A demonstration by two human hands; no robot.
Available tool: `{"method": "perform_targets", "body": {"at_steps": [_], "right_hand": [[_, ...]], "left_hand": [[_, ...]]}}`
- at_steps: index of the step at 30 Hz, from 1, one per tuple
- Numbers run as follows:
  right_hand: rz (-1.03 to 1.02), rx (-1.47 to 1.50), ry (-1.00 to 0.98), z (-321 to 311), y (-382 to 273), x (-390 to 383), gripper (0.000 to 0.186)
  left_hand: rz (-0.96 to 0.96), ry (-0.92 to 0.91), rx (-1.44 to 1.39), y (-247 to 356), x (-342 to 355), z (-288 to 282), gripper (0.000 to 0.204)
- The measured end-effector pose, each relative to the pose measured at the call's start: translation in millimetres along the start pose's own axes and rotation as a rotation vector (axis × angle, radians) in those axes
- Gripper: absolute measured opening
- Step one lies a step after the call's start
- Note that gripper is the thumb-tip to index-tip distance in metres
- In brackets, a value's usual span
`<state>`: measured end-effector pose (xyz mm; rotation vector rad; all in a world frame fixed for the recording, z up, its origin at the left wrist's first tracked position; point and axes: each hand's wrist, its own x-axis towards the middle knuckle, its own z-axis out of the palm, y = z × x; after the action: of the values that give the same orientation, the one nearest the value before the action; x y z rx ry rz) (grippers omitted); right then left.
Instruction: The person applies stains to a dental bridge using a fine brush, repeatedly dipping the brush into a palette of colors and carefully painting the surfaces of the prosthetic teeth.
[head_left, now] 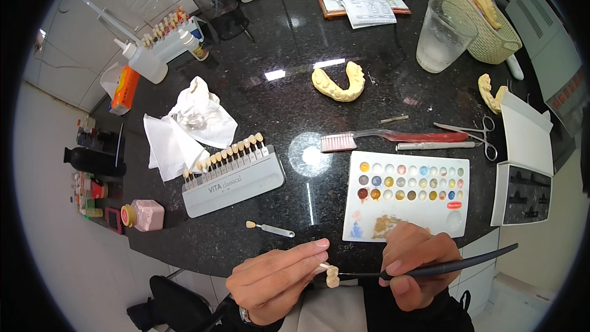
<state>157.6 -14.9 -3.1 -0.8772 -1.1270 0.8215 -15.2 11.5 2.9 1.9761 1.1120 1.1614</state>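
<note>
My left hand (pixel 279 280) pinches a thin pale stick, and a tooth-coloured dental crown (pixel 332 276) sits at its end. In my right hand (pixel 420 264) is a slim black-handled tool (pixel 473 262), gripped like a pen. Its thin shaft reaches left to the crown; whether the fine tip touches cannot be made out. Just beyond my right hand lies a white paint palette (pixel 409 193) with rows of coloured wells and a brown smear. One loose shade tab (pixel 270 229) rests beyond my left hand, near the grey tooth shade guide (pixel 235 181).
Farther off are a yellow dental cast (pixel 338 88), a toothbrush (pixel 393 137), scissor-like forceps (pixel 476 134), a clear cup (pixel 444 37) and a woven basket (pixel 485 24). Crumpled white tissue (pixel 190 120) and a pink jar (pixel 147 215) stand left. An open white box (pixel 522 166) is right.
</note>
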Motion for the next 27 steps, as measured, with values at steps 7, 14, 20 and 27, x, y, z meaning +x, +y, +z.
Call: {"method": "perform_targets", "body": {"at_steps": [7,14,20,27], "right_hand": [[-0.028,0.038,0.05,2,4,-1,0.025],[-0.255,-0.076,0.146,19,11,-9,0.019],[-0.292,-0.2,-0.043,19,11,-10,0.02],[-0.204,-0.186,0.042,25,10,-14,0.025]], "left_hand": [[-0.113,0.003,-0.106,-1,-2,-1,0.01],[-0.578,0.061,-0.664,12,-8,-7,0.013],[-0.63,0.057,-0.792,13,-4,-6,0.02],[-0.612,0.039,-0.786,11,-3,-5,0.019]]}}
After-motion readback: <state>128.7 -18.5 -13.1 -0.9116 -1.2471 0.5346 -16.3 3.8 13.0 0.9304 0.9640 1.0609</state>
